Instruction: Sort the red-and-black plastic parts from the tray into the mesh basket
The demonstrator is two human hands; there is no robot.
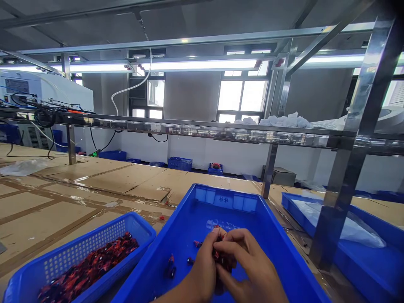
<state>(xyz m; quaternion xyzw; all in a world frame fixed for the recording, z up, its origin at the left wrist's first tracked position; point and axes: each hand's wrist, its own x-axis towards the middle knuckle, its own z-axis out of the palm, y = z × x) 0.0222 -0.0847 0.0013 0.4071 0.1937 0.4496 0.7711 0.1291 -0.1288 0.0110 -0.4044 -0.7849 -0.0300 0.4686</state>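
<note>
**Left hand (202, 263) and right hand (252, 265) pinch bundle (225, 261) above blue tray (221, 194)**

Both grips are closed, the fingers curled together around the bundle of small red and dark pieces, with the fingertips of each hand meeting at its top. Most of the bundle is hidden by the fingers, so its exact form cannot be made out. It sits low over the middle of the tray, near the near edge of the view. Three loose pieces (171, 267) lie on the tray floor just left of the hands, well apart from one another, and a red scrap sits at the left hand's knuckles.

To the left, a perforated blue basket (104, 248) holds a heap of similar red and dark material (88, 269); its rim nearly touches the tray. To the right, past a steel frame (344, 176), a second blue tray (362, 256) holds a clear plastic bag (334, 223).

All of this stands on a counter (94, 179) covered in flattened cardboard. Far off, small blue crates (179, 163) line the wall below the windows (242, 95).
</note>
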